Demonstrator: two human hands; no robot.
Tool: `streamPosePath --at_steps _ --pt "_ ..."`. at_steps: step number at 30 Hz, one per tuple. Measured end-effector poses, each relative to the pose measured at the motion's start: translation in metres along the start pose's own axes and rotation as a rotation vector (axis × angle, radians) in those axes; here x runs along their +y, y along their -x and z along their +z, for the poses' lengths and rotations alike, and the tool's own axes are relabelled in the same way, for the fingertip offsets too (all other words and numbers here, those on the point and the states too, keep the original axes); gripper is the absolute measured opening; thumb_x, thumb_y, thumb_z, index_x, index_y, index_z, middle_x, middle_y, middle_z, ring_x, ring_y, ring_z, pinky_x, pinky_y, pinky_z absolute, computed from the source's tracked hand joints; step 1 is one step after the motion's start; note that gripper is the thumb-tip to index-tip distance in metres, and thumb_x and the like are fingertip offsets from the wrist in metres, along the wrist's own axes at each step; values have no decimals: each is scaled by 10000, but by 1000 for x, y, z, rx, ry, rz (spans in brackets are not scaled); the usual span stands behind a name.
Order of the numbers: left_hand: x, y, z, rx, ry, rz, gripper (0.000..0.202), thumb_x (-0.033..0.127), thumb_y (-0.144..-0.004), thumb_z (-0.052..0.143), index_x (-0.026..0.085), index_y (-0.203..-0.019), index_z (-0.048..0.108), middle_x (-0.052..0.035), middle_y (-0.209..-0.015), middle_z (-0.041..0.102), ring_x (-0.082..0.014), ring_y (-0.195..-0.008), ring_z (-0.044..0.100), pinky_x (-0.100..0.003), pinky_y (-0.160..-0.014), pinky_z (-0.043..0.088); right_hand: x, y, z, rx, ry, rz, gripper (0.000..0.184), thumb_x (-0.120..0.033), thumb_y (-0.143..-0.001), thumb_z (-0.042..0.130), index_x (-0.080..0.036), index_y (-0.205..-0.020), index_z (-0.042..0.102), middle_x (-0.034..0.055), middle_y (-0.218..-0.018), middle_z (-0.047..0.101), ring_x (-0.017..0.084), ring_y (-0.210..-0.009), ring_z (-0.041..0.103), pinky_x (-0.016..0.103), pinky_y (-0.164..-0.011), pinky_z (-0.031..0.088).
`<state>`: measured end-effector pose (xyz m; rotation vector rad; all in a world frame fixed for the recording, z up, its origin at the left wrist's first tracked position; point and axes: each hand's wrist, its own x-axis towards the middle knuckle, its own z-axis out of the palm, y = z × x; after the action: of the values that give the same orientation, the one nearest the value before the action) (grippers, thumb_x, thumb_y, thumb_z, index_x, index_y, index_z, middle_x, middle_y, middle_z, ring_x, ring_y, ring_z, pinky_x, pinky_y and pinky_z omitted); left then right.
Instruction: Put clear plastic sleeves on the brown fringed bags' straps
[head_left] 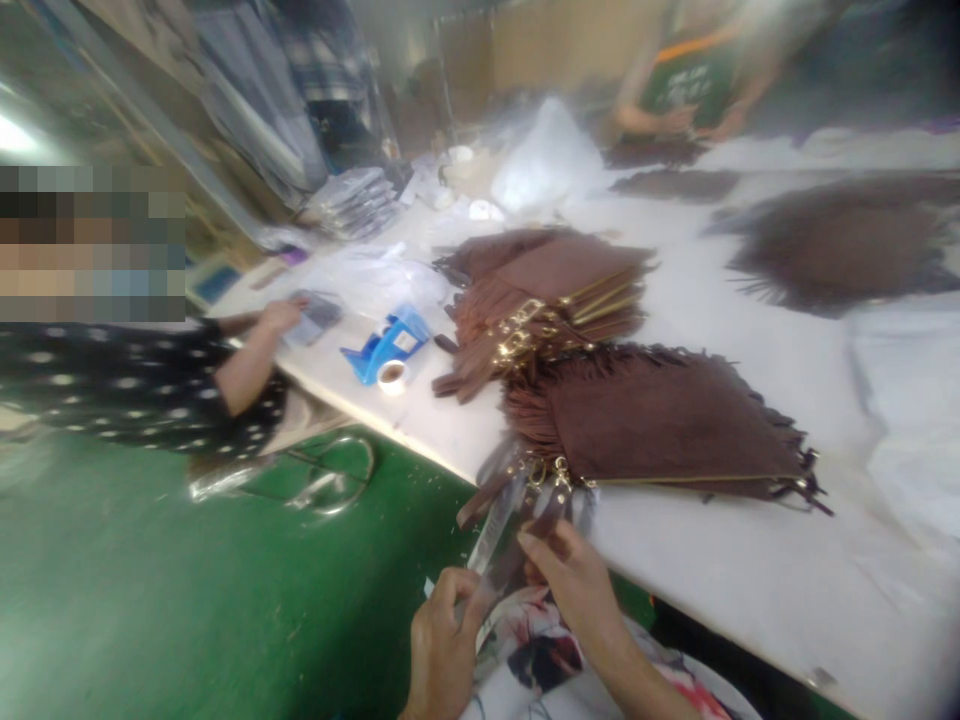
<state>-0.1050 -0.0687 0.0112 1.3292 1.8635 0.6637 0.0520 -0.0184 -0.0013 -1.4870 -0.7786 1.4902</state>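
Note:
A brown fringed pouch point(675, 420) lies at the near table edge, with gold clasps point(559, 475) and wrist straps hanging toward me. My right hand point(577, 585) is closed on a brown strap point(553, 515) just below the clasps. To its left, my left hand point(446, 635) pinches a clear plastic strip point(493, 530), which runs up beside the straps. The strap ends between my hands are blurred. Behind the near pouch sits a stack of similar brown pouches point(555, 270) with gold zippers and clasps.
A blue tape dispenser point(394, 340) and a white tape roll point(393, 377) stand left of the stack. At the left, a person in a dotted top point(112, 390) handles a grey packet point(315, 315). More brown pieces point(847, 240) lie far right; another person point(690, 85) works behind.

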Motion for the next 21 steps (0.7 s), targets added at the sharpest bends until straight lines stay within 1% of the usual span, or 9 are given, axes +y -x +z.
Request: streamPosePath --at_steps 3,5,7,10,12,14,16,18,21 --pt "-2 0 1 -26 22 -7 210 408 -847 515 228 -776 596 -14 -837 687 -197 -809 632 -282 -762 437 -1 1 -3 -44 67 -10 282 -452 -768 635 -192 -876 623 5 -643 607 171 -550 576 277 -518 473" --pt "-5 0 3 -38 51 -26 206 405 -839 525 223 -787 604 -8 -795 682 -198 -778 628 -282 -740 439 0 1 -5 -40 142 -39 279 -453 -787 617 -195 -893 627 8 -639 619 183 -573 586 283 -544 471" --pt "-7 0 6 -36 109 -46 213 413 -826 544 215 -784 609 -6 -752 681 -199 -741 626 -278 -708 441 2 0 -7 -42 180 -54 279 -450 -795 608 -198 -911 630 22 -687 651 193 -605 603 291 -575 477" --pt "-8 1 13 -27 272 -78 213 405 -793 596 196 -820 622 -24 -782 710 -210 -767 646 -276 -717 457 4 -1 -7 -79 104 -30 291 -452 -785 615 -196 -922 625 32 -748 662 185 -616 602 286 -581 478" --pt "-9 0 17 -40 413 -119 243 390 -769 636 179 -887 634 -52 -859 735 -223 -820 660 -283 -747 471 4 -3 -7 -115 17 8 308 -458 -761 638 -191 -913 619 20 -734 644 166 -588 580 273 -559 467" --pt "-9 -1 20 -75 552 -176 297 389 -742 679 162 -930 642 -79 -912 745 -226 -817 669 -286 -729 485 2 -4 -7 -136 -33 30 323 -463 -731 665 -188 -894 619 6 -713 627 149 -562 558 261 -540 450" --pt "-8 -2 21 -131 670 -227 336 403 -724 708 145 -931 648 -94 -887 750 -215 -742 671 -282 -670 492 -1 -4 -8 -142 -46 33 325 -464 -713 680 -187 -873 626 -3 -687 622 139 -544 543 253 -528 434" --pt "-5 -4 20 -187 741 -258 365 424 -717 723 132 -924 653 -93 -821 749 -203 -664 665 -281 -623 493 -4 -5 -9 -145 -49 49 324 -460 -699 691 -185 -859 634 -11 -647 617 135 -530 537 249 -520 424" --pt "2 -6 15 -245 776 -293 416 447 -695 748 118 -936 662 -95 -787 746 -210 -655 673 -291 -619 503 -9 -5 -11 -151 -64 105 341 -462 -666 715 -180 -845 644 -18 -595 605 137 -518 541 245 -504 419"
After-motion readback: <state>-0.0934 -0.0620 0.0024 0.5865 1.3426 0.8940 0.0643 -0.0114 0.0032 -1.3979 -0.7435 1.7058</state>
